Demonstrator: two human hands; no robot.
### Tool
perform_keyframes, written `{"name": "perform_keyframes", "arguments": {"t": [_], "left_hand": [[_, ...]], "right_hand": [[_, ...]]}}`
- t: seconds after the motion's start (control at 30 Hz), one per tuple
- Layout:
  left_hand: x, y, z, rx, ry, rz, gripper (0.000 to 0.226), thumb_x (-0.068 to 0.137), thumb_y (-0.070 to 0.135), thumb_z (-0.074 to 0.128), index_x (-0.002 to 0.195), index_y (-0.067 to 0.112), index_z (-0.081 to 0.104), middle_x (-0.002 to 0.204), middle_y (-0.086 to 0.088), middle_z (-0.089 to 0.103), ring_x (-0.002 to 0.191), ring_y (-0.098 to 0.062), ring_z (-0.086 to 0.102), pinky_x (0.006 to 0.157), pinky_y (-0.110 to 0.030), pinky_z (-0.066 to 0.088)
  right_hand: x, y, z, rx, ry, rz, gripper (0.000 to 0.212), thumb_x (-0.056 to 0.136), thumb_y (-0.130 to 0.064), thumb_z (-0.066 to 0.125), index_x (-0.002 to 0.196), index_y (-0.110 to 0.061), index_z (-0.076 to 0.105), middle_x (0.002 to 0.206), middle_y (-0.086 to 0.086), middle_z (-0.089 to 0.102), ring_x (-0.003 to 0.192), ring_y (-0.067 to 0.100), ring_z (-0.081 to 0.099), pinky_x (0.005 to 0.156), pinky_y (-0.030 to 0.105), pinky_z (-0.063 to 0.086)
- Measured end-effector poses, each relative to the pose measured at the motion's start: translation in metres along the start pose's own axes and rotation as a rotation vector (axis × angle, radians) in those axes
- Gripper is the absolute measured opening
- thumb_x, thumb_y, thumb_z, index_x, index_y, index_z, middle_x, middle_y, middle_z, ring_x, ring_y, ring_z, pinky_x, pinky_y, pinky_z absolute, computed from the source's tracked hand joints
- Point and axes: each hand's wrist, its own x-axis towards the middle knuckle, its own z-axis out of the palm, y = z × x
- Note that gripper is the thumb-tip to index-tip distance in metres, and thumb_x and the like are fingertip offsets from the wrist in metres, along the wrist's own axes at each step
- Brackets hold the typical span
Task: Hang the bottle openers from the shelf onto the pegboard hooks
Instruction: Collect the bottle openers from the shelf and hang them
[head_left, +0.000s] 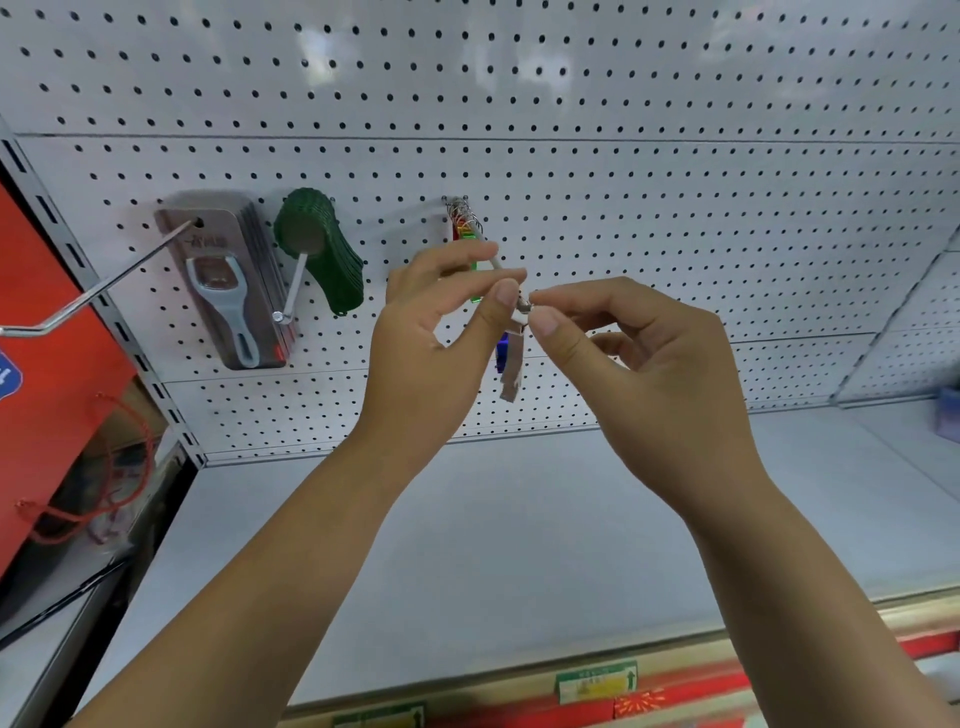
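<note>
Left hand (436, 332) pinching the pegboard hook (490, 246) near its tip. Right hand (639, 353) pinching the ring of a bottle opener (510, 382), which is dangling there.

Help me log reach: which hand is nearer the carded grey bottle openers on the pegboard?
Left. The left hand is right of the carded grey bottle openers, past the green stack; the right hand is farther right, beyond the left hand.

No text fully legible. Opener card (228, 280): short line of reddish characters under hang hole, too blurred to read. Shelf-edge label (597, 682): green and yellow, upward arrow at right, writing unreadable. Blue sign (8, 374) at left edge: white mark, cut off.
</note>
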Motion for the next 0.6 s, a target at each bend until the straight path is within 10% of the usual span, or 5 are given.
{"name": "perform_keyframes", "arguments": {"t": [0.6], "left_hand": [[0.06,-0.032,0.005,0.072,0.052,-0.074,0.006,0.094,0.034,0.069,0.091,0.036,0.075,0.117,0.016,0.062,0.122,-0.008,0.051,0.087,-0.008,0.036]], "right_hand": [[0.004,0.003,0.0,-0.098,0.02,-0.029,0.005,0.091,-0.028,0.073,0.088,-0.025,0.075,0.081,-0.016,0.071,0.081,0.01,0.066,0.076,0.019,0.05]]}}
